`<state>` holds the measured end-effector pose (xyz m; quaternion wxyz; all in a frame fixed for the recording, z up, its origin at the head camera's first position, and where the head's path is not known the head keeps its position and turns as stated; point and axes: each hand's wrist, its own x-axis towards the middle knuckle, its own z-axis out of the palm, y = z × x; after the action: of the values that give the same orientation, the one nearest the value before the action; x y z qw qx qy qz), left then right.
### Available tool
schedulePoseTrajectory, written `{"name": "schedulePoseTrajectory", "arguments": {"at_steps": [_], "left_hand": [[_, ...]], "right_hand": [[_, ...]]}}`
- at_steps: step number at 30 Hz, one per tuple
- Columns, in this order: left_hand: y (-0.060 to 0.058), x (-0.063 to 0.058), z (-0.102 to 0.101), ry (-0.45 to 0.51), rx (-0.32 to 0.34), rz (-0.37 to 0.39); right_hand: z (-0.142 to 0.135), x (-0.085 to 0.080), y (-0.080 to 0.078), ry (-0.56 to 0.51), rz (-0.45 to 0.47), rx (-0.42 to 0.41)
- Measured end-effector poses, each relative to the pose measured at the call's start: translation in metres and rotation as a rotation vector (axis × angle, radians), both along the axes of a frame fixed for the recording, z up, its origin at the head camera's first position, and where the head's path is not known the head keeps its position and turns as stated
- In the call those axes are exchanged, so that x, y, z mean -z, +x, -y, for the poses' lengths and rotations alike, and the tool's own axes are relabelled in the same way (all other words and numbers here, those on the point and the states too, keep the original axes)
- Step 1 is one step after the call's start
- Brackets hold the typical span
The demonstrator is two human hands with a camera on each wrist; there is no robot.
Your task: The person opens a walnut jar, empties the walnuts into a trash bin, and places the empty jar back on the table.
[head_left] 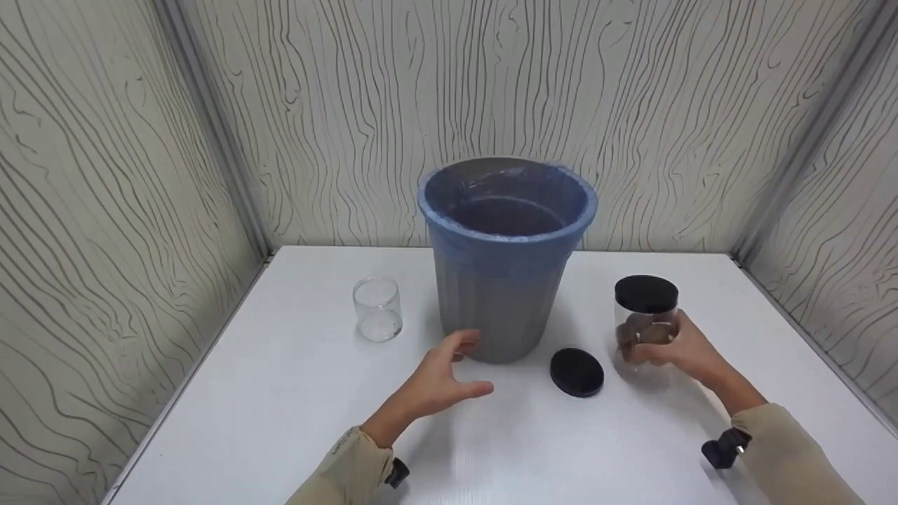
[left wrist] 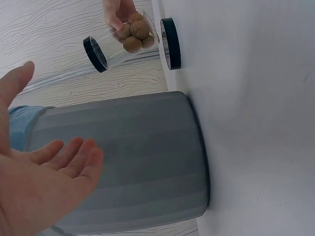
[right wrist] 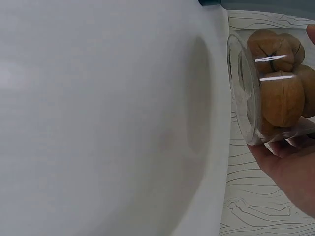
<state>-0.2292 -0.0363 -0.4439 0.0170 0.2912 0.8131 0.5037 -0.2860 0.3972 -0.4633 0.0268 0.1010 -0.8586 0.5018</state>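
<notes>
My right hand grips a clear jar with a black lid on it. Several walnuts lie inside, pressed against the jar's clear wall. In the right wrist view, the jar's base shows just above the white table, with a shadow below. My left hand is held in front of the trash bin, its thumb spread from loosely bent fingers and nothing in it. A second, loose black lid lies flat on the table between the bin and the jar.
The grey bin stands at the back middle, lined with a blue bag folded over its rim. An uncovered clear jar stands left of it. Wood-patterned walls enclose the white table at the back and both sides.
</notes>
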Motion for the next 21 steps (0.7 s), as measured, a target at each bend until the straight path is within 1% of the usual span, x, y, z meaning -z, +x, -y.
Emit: {"name": "schedulePoseTrajectory", "arguments": {"at_steps": [3, 5, 6, 8, 12, 16, 19, 21], "left_hand": [[0.0, -0.002, 0.001, -0.002, -0.006, 0.002], [0.0, -0.003, 0.001, 0.0, -0.007, 0.0], [0.001, -0.003, 0.001, 0.003, -0.006, -0.003], [0.001, -0.004, 0.001, 0.01, -0.004, -0.007], [0.001, -0.004, 0.0, 0.02, -0.003, -0.015], [-0.001, -0.003, -0.001, 0.023, 0.002, -0.023], [-0.001, -0.003, -0.001, 0.025, 0.008, -0.029], [0.0, -0.004, -0.002, 0.027, 0.011, -0.028]], "right_hand": [[0.001, -0.002, 0.002, -0.054, -0.034, -0.108], [0.002, -0.003, 0.004, -0.055, -0.061, -0.162], [0.003, -0.004, 0.005, -0.044, -0.071, -0.174], [0.005, -0.006, 0.009, -0.019, -0.081, -0.181], [0.013, -0.012, 0.02, 0.072, -0.088, -0.125], [0.026, -0.018, 0.028, 0.103, -0.083, -0.146], [0.037, -0.021, 0.035, 0.097, -0.07, -0.166], [0.043, -0.023, 0.039, 0.111, -0.08, -0.173]]}}
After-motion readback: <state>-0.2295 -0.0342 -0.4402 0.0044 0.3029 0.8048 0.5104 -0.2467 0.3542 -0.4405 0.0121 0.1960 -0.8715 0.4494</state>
